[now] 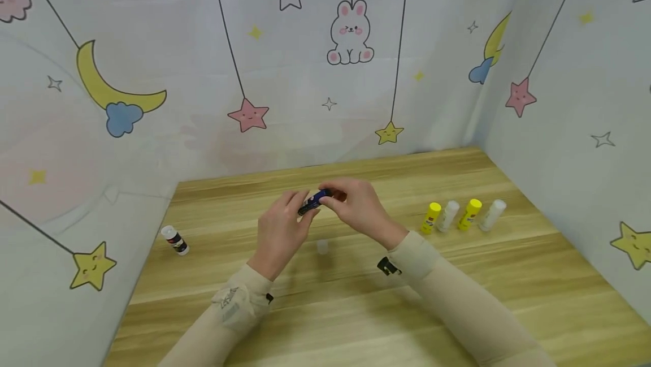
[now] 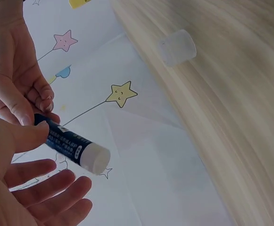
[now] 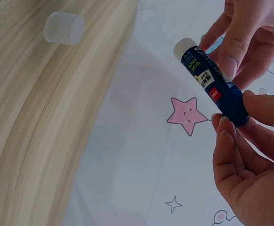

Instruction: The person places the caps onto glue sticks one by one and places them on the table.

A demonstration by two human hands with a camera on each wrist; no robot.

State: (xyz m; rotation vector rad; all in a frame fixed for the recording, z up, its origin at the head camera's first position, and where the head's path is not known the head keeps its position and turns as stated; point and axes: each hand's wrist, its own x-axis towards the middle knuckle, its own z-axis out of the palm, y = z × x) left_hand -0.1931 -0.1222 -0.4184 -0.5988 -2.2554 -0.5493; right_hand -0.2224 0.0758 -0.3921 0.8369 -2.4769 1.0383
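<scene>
A dark blue glue stick (image 1: 314, 201) (image 2: 70, 143) (image 3: 207, 77) is held in the air between both hands, tilted. Its white end shows uncapped, and label print faces the right wrist camera. My left hand (image 1: 277, 231) holds the barrel with the thumb laid along it; in the left wrist view its other fingers are spread below. With thumb and fingertips, my right hand (image 1: 361, 206) pinches the opposite, dark end. A translucent cap (image 1: 322, 246) (image 2: 178, 48) (image 3: 64, 28) rests on the table beneath the hands, apart from both.
To the right stand two yellow glue sticks (image 1: 431, 218) and two whitish ones (image 1: 448, 216) in a row. A black-and-white stick (image 1: 175, 240) is near the table's left edge. Printed cloth walls (image 1: 305, 146) border the wooden table (image 1: 335, 310). A black buckle (image 1: 389, 266) hangs by the right wrist.
</scene>
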